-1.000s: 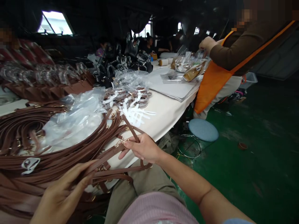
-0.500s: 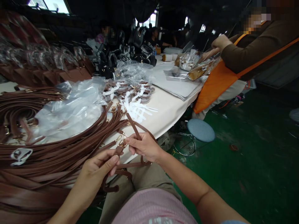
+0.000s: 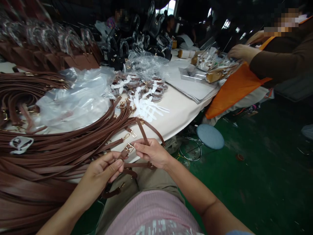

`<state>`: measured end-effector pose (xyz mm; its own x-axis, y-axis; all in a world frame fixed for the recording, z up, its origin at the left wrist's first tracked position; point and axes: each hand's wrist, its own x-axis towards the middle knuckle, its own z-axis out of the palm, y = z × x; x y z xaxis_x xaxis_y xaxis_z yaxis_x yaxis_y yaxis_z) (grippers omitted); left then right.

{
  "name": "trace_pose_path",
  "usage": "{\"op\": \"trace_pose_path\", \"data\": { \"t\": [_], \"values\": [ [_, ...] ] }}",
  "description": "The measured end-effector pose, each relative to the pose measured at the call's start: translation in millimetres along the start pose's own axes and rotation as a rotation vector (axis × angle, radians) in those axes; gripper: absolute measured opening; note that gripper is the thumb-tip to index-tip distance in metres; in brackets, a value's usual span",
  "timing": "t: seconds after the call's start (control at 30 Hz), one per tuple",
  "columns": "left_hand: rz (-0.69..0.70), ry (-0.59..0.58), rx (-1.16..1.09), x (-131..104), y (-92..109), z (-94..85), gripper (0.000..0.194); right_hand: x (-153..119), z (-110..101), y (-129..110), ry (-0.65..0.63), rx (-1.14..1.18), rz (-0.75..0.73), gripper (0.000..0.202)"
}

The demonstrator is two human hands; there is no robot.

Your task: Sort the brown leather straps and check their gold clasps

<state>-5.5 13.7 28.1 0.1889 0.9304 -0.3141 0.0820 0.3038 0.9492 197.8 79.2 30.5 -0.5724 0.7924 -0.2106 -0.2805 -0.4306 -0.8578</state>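
At the near edge of the desk (image 3: 176,114), just above the lap, both hands are working on one brown strap (image 3: 137,165). Left hand (image 3: 102,171) is pinching the strap end between thumb and fingers, mostly closed around it. Right hand (image 3: 153,153) is also closed in a pinch, holding the strap right beside the gold buckle (image 3: 128,148). The two hands are almost touching, with the buckle sitting between them.

To do this well, I think the hands should be staying close together so the strap end is not flopping, and the buckle should be lying flat and facing up so the slot is easy to see. A loose loop of the same strap is hanging down over the lap with a gold clip (image 3: 120,186) at its tip, and it could be catching on the other straps.

Further out, a big pile of brown straps (image 3: 49,156) is lying across the left side of the desk. Clear plastic bags (image 3: 75,98) are resting on it. White paper tags (image 3: 146,109) are lying near the middle. At the far right corner another person's hand (image 3: 242,52) is handling a clear packet (image 3: 217,73)
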Motion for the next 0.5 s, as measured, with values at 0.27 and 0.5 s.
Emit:
{"op": "trace_pose_path", "data": {
  "t": [0.27,0.5],
  "values": [
    [-0.002,-0.077,-0.048,2.7,-6.5,-5.2,0.030,2.7,-0.6,3.8,0.046,-0.076,-0.041,0.045],
    [-0.033,-0.109,-0.159,-0.9,-5.0,-3.4,0.030,9.5,-5.3,10.8,0.100,-0.243,-0.031,0.032]
  ]
}}
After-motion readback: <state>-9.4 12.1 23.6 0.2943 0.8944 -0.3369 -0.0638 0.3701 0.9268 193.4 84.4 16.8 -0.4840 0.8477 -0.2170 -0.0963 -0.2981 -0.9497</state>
